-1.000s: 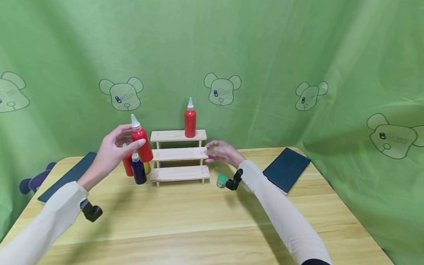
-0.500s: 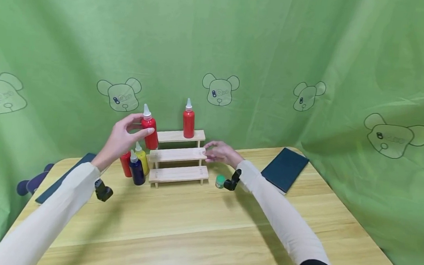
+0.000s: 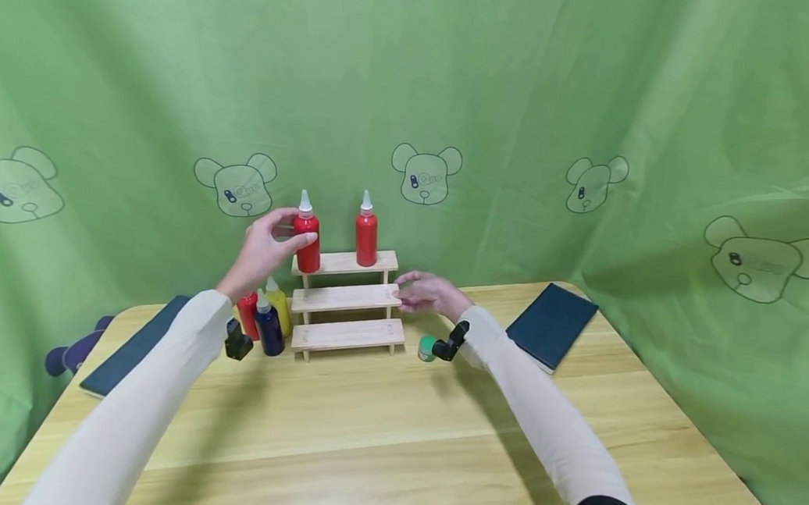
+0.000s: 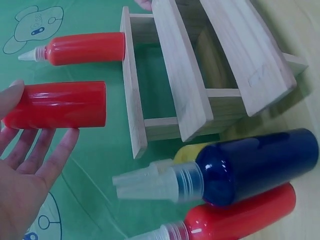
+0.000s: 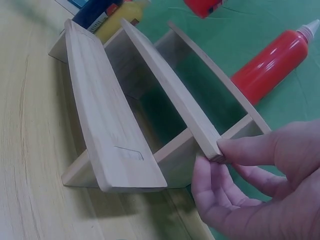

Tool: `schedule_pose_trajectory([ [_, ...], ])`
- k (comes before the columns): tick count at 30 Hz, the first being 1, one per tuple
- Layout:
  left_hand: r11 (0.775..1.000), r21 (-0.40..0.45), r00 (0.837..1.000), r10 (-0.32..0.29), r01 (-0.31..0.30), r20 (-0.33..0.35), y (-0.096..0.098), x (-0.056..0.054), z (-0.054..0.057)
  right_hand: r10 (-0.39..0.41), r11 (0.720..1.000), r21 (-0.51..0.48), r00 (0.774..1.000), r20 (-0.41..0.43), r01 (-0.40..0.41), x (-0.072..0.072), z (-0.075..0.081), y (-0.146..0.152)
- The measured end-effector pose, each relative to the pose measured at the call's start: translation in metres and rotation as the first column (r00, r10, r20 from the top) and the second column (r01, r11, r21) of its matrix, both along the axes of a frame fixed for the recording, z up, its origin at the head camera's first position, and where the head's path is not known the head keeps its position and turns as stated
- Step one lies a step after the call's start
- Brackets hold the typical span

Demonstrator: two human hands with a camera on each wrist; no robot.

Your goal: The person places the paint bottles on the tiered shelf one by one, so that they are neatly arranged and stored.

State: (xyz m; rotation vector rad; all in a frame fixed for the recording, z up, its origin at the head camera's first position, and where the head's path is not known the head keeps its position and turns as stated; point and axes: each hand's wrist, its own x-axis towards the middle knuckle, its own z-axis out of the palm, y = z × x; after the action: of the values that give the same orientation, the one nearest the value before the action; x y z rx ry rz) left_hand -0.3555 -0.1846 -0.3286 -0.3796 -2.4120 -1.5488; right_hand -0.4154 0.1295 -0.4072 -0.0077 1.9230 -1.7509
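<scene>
My left hand (image 3: 269, 245) holds a red squeeze bottle (image 3: 308, 247) with a white pointed cap, upright over the left end of the top tier. In the left wrist view a small gap separates the base of this red bottle (image 4: 65, 105) from the three-tier wooden rack (image 4: 131, 90). Another red bottle (image 3: 366, 239) stands on the top tier, right of centre. At the rack's right side my right hand (image 3: 431, 293) pinches the end of the middle tier (image 5: 202, 137) between thumb and fingers.
Left of the rack stand a blue bottle (image 3: 270, 331), a yellow bottle (image 3: 279, 306) and a red bottle (image 3: 248, 316), close together. A small green-lidded jar (image 3: 427, 348) sits to its right. Dark notebooks lie at right (image 3: 551, 325) and left (image 3: 137, 347). A green curtain (image 3: 514, 96) hangs behind.
My left hand has carried the red bottle up and rightward, from above the grouped bottles to over the top tier's left end. The right hand has stayed at the middle tier.
</scene>
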Motion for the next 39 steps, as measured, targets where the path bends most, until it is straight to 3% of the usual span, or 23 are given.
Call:
schedule_pose_trajectory([
  [7, 0.998, 0.044, 0.999, 0.04, -0.04, -0.01, 0.008, -0.012, -0.005, 0.01, 1.0, -0.028, 1.0, 0.01, -0.01, -0.003, -0.003, 0.002],
  [19, 0.991, 0.098, 0.995, 0.095, -0.096, 0.017, 0.018, -0.022, -0.015, 0.011, 1.0, 0.016, 1.0, -0.021, -0.01, -0.008, -0.002, 0.0],
  [26, 0.995, 0.048, 0.996, 0.088, -0.089, 0.024, 0.031, -0.033, -0.026, -0.013, 0.999, 0.041, 1.0, -0.016, 0.014, -0.004, -0.003, 0.001],
  [32, 0.997, 0.019, 0.998, 0.068, -0.068, 0.012, 0.038, -0.034, -0.023, -0.029, 0.997, 0.065, 0.998, -0.063, 0.033, -0.003, -0.004, 0.003],
  [39, 0.997, -0.064, 0.999, 0.038, -0.038, 0.01, 0.034, -0.037, -0.022, -0.003, 0.998, 0.068, 0.998, -0.064, 0.008, 0.0, -0.004, 0.002],
])
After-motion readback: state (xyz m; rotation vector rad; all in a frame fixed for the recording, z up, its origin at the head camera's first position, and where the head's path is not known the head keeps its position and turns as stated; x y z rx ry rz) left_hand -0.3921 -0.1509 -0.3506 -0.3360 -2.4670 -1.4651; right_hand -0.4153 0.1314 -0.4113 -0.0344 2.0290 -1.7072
